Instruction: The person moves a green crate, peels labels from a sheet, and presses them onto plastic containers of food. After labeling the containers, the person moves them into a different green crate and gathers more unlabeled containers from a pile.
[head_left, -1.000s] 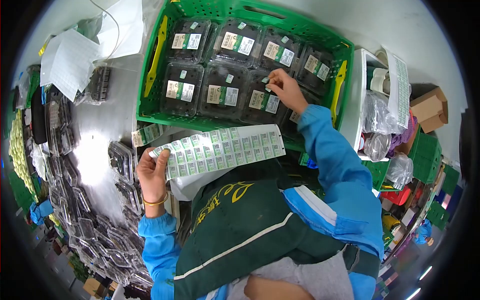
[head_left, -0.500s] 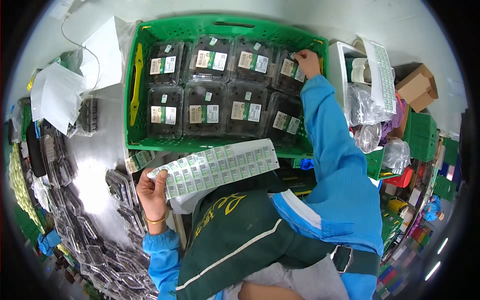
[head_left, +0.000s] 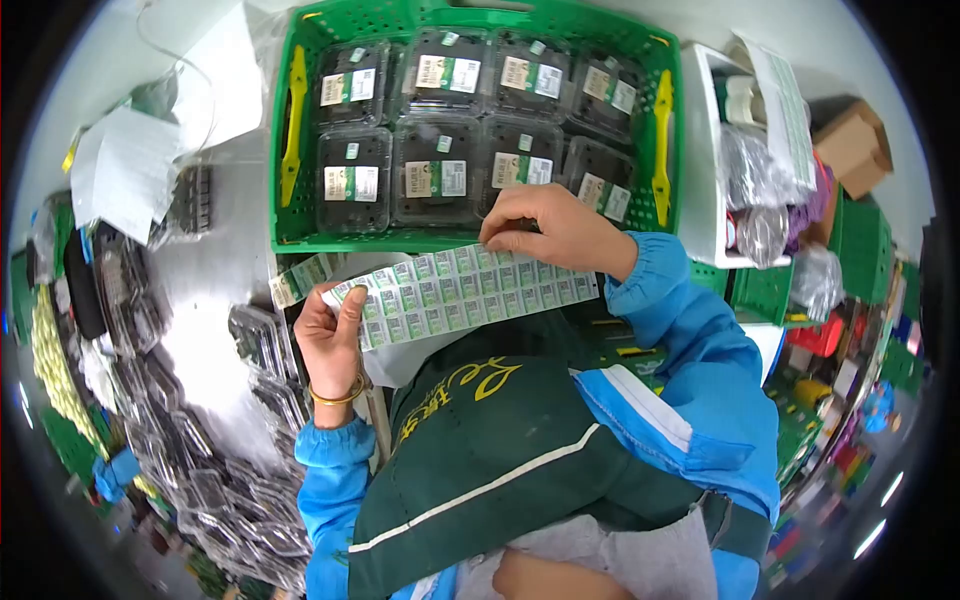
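Note:
My left hand [head_left: 335,345] pinches the left end of a long sheet of small green and white stickers [head_left: 450,295], held level in front of my chest. My right hand [head_left: 555,232] rests its fingertips on the sheet's upper edge, fingers curled at one sticker. Beyond the sheet stands a green plastic crate [head_left: 290,235] filled with clear clamshell boxes of dark fruit [head_left: 432,170], each carrying a label and a small sticker on its lid.
Several empty clear clamshells [head_left: 255,345] lie piled along the metal table [head_left: 200,270] at my left. White papers [head_left: 130,165] lie at the far left. A white bin [head_left: 705,150] with bags and another sticker sheet [head_left: 790,110] stands right of the crate, beside a cardboard box [head_left: 850,145].
My right hand has come back from the far right clamshell in the crate to the top edge of the sticker sheet. The left hand keeps hold of the sheet.

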